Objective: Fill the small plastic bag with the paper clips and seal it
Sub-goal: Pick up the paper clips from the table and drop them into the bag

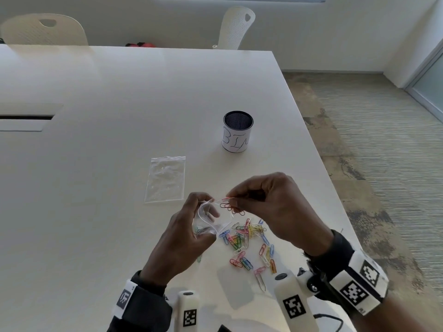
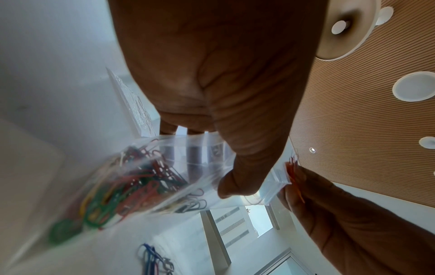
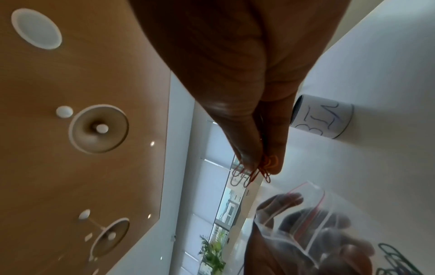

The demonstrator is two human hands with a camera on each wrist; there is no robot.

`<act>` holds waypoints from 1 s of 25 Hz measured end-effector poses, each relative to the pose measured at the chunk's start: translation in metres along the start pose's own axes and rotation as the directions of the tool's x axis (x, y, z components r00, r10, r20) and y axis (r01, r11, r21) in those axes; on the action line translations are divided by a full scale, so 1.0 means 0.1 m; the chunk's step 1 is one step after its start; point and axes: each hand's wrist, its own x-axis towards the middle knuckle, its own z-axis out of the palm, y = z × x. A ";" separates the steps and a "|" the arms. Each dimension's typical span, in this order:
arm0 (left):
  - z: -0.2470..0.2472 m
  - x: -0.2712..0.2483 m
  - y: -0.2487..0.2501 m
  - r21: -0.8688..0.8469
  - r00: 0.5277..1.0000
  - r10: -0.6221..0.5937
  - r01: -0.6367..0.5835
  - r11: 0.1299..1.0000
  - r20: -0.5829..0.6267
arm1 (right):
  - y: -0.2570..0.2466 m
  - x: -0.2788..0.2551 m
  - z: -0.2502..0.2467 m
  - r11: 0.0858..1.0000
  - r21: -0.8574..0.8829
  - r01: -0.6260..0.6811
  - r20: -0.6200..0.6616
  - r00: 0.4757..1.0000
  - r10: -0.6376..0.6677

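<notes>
My left hand (image 1: 191, 226) holds a small clear zip bag (image 1: 209, 220) above the table, mouth held wide and turned toward the right hand. In the left wrist view the bag (image 2: 146, 178) holds several coloured paper clips. My right hand (image 1: 268, 202) pinches a few red paper clips (image 1: 231, 207) just at the bag's mouth; the right wrist view shows those red clips (image 3: 256, 173) hanging from thumb and finger, above the bag (image 3: 303, 219). A loose pile of coloured paper clips (image 1: 249, 240) lies on the white table (image 1: 119, 92) below both hands.
A spare pack of clear bags (image 1: 166, 179) lies flat just beyond my left hand. A mesh cup labelled BIN (image 1: 238, 131) stands further back right. The table's right edge runs close to my right wrist. Two white chairs stand at the far side.
</notes>
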 end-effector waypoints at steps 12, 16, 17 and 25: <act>0.01 -0.06 0.05 -0.047 0.999 0.012 -0.014 0.999 -0.032 | 0.02 0.10 0.53 0.885 -0.432 0.170 0.197 0.976 -0.091; 0.02 -0.07 0.05 -0.090 0.999 -0.026 0.022 0.996 -0.042 | -0.05 0.07 0.51 0.924 -0.344 0.166 0.254 0.964 -0.078; 0.03 -0.07 0.04 -0.098 0.999 -0.030 0.026 0.995 -0.044 | -0.07 0.06 0.51 0.936 -0.306 0.174 0.266 0.960 -0.091; 0.05 -0.05 -0.04 -0.121 0.999 -0.005 0.000 0.993 -0.042 | 0.03 0.15 -0.02 0.893 -0.428 0.139 -0.054 0.982 -0.179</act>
